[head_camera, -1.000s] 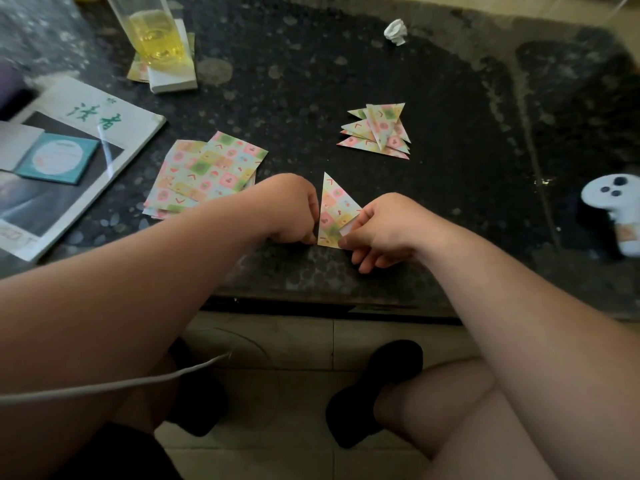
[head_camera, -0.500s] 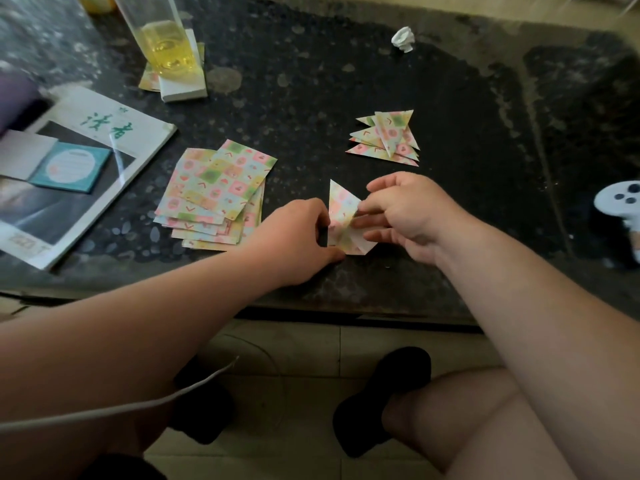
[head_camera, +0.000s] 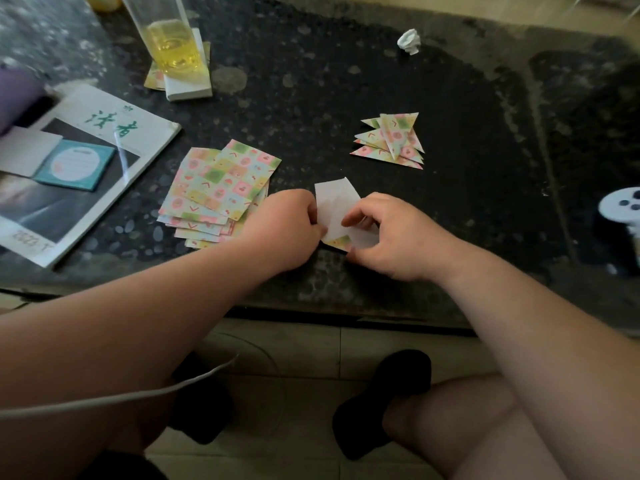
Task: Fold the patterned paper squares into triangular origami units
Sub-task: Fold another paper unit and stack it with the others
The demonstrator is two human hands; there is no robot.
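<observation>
Head view: left hand [head_camera: 287, 225] and right hand [head_camera: 388, 233] both pinch a partly folded paper piece [head_camera: 334, 209], white side up, on the dark table [head_camera: 311, 109] near its front edge. Unfolded patterned squares [head_camera: 218, 188] lie stacked just left; finished triangular units [head_camera: 391, 140] are piled beyond.

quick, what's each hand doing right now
left hand: pinches the left edge of the half-folded paper, white side up.
right hand: fingers curled, pinches the same paper's right side.
</observation>
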